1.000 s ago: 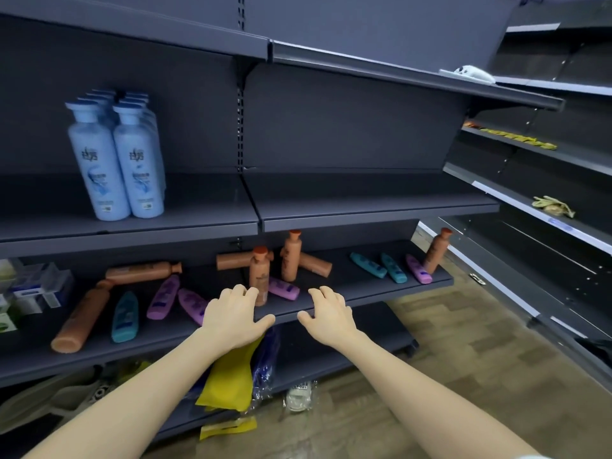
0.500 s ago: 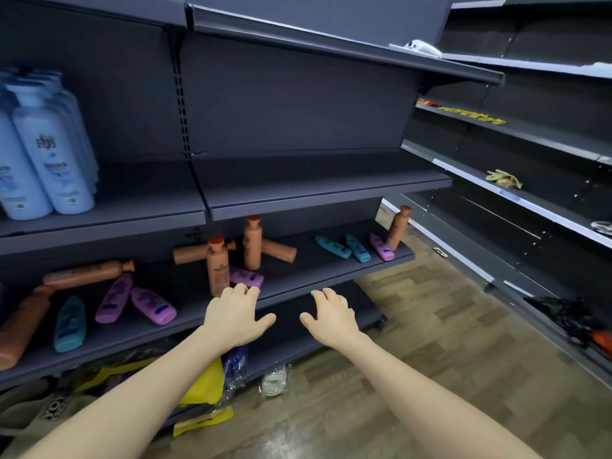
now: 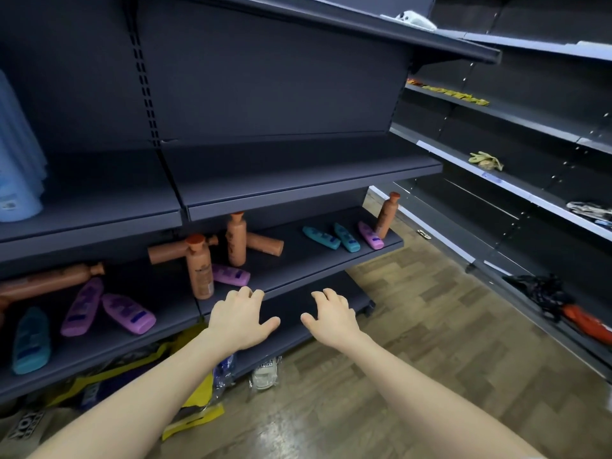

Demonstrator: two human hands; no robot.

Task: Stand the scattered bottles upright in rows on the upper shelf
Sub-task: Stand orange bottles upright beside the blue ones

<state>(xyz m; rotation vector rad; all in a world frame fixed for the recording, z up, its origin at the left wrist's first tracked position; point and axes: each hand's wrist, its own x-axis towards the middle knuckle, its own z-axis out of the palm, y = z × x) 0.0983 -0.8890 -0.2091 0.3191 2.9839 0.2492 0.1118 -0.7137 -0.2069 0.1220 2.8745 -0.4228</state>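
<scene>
- Left hand (image 3: 241, 318) and right hand (image 3: 329, 314): both palm-down, fingers spread and loosely bent, nothing held.
- Both hover at the front edge of the lower shelf (image 3: 298, 260). Can't tell if they touch it.
- The scattered bottles are all on that lower shelf, most lying flat. Upper shelf (image 3: 298, 173) sits directly above, with none of them on it yet.
- Key relation: purple bottle (image 3: 230, 274) lies flat just beyond the left hand's fingertips (image 3: 256, 293), slightly to their left. Its long axis runs roughly along the front edge.
- Upright orange bottle (image 3: 199, 268) stands just left of the purple one, near the front edge. Can't tell if the 2 touch.
- Right hand has only bare shelf ahead. The nearest bottles on its side are 2 teal bottles (image 3: 320, 237), well apart from it toward the shelf's right end, lying angled back-to-front.
- Judgement: left hand is nearer. Short reach forward, grip across the purple bottle's narrow side, tip it upright, lift it to the upper shelf.
- Risk: wrist could clip the upright orange bottle on the way in.
</scene>
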